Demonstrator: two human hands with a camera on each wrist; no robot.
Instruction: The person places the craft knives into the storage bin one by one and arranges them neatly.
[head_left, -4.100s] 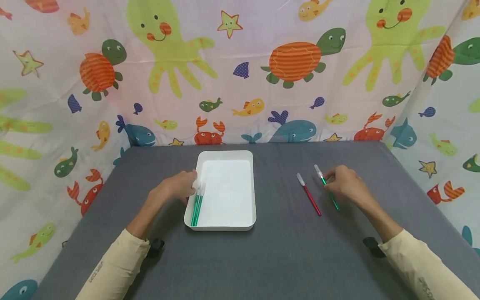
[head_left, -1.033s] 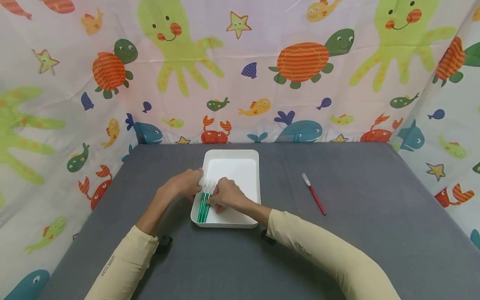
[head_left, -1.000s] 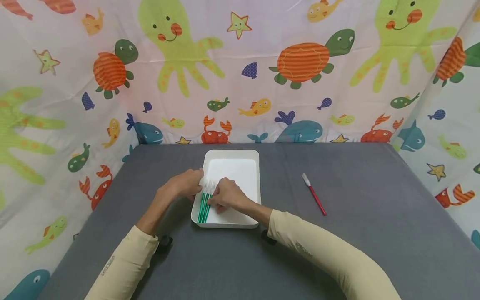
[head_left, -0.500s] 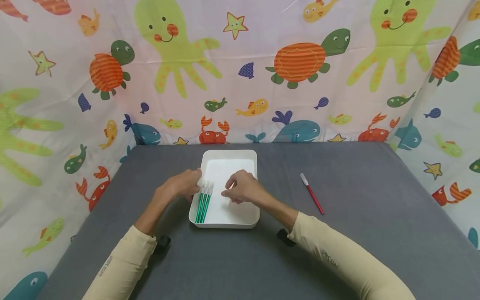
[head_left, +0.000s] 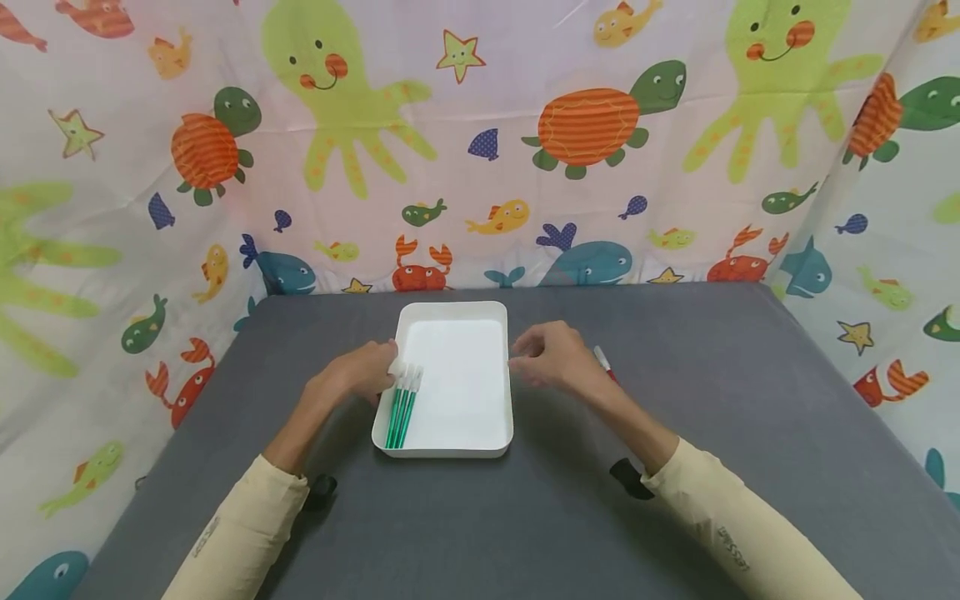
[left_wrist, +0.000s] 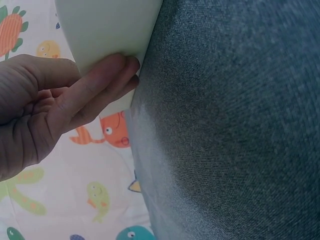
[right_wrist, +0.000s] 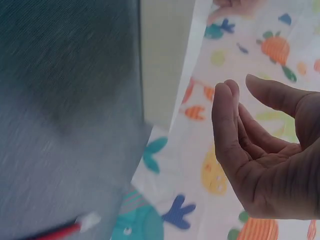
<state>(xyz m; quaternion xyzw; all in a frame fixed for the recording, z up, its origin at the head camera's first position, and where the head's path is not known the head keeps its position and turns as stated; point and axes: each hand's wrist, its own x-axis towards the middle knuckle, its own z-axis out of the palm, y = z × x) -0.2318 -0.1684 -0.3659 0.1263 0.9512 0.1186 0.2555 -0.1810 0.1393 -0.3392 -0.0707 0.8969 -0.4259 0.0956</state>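
A white rectangular tray lies on the table, with three slim green pens with clear caps side by side along its left wall. My left hand grips that wall; in the left wrist view its fingers lie along the tray's outer side and the thumb passes behind the wall. Just off the tray's right edge hovers my right hand, fingers loosely bent, thumb apart, holding nothing. Behind it a red pen with a whitish cap is mostly hidden; the right wrist view shows its capped end.
A grey cloth covers the table. A curtain printed with sea animals hangs along the back and both sides. Each wrist carries a small black device, such as the one below my right wrist.
My right hand picked up the green pen from the table's right, laid it beside the other two in the tray, let go and moved back right. The left hand stays on the tray.
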